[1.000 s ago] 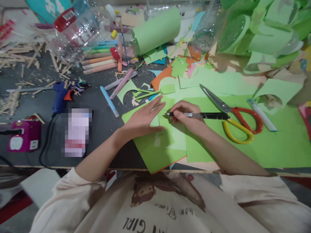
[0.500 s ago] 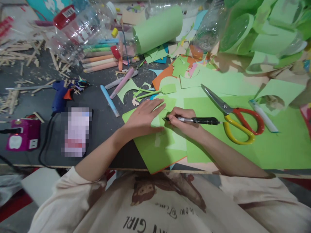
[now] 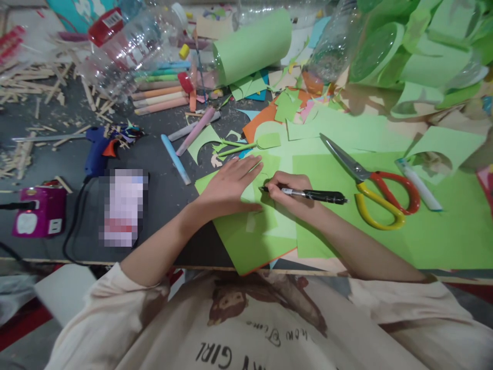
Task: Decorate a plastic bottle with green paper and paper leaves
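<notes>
Compared with one second ago, the pen has swung: its rear end, which overlapped the scissors in view, now stops just left of their yellow handle, and its tip sits slightly nearer the front of the table. The right hand pinches it close to the tip, over the green paper. The left hand lies flat on that paper, fingers a little apart, thumb wide — holding nothing; it has stayed about where it was. One corner of the paper reaches the table's front edge, an orange edge peeking from beneath. Rightward, a larger green sheet leaves open room beside the right forearm — the scissors lie beyond the hand. Leftward, bare dark tabletop separates the left forearm from the blue stick and glue gun.
</notes>
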The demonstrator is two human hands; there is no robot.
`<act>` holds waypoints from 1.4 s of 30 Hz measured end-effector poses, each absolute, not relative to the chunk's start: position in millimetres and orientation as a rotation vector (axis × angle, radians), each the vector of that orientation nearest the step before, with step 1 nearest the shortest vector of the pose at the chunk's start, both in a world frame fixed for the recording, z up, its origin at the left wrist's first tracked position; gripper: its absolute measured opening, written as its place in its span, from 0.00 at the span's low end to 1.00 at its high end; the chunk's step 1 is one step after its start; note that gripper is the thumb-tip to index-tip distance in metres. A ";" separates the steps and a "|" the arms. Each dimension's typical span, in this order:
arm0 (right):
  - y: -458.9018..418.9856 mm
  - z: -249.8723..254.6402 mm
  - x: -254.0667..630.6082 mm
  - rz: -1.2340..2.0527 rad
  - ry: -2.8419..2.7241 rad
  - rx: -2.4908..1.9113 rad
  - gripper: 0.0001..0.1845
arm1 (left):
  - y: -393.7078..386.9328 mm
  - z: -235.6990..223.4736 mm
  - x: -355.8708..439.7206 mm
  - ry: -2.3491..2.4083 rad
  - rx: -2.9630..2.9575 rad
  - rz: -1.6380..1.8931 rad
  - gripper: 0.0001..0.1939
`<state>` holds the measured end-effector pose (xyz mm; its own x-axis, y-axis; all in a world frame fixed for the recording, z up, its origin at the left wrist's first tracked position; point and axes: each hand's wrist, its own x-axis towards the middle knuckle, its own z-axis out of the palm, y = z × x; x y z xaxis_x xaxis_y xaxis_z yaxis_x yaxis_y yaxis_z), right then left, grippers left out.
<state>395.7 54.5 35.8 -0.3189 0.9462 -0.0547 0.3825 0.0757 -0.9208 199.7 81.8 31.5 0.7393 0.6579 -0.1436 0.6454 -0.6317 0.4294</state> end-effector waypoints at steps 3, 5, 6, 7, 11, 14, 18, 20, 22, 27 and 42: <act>55.0 36.5 396.2 1.316 -1.714 -1.311 0.08 | 81.4 31.4 199.4 0.981 2.482 0.052 0.45; 55.8 36.9 396.7 1.363 -1.592 -1.346 0.08 | 80.9 31.3 199.2 0.995 2.484 0.056 0.46; 56.1 36.9 396.8 1.369 -1.531 -1.368 0.08 | 80.5 31.2 199.2 1.017 2.483 0.061 0.46; 56.4 36.7 396.9 1.369 -1.487 -1.383 0.08 | 80.0 31.1 199.2 1.046 2.481 0.066 0.47; 57.5 34.8 396.6 1.354 -1.456 -1.417 0.09 | 78.7 31.4 199.8 1.126 2.463 0.075 0.45; 58.0 33.1 396.9 1.323 -1.530 -1.421 0.09 | 78.8 32.2 200.4 1.123 2.452 0.071 0.45; 57.3 32.7 397.2 1.288 -1.611 -1.425 0.10 | 79.3 32.2 200.4 1.124 2.449 0.063 0.45; 56.8 33.7 396.8 1.270 -1.627 -1.436 0.10 | 79.4 31.5 200.0 1.123 2.454 0.069 0.45; 56.6 35.1 396.2 1.267 -1.656 -1.416 0.09 | 79.5 30.6 199.7 1.116 2.461 0.081 0.44; 57.2 36.0 395.2 1.309 -1.649 -1.373 0.10 | 79.9 29.6 199.4 1.097 2.478 0.094 0.44; 60.2 35.6 395.2 1.493 -1.375 -1.379 0.13 | 79.4 29.8 199.5 1.098 2.481 0.071 0.44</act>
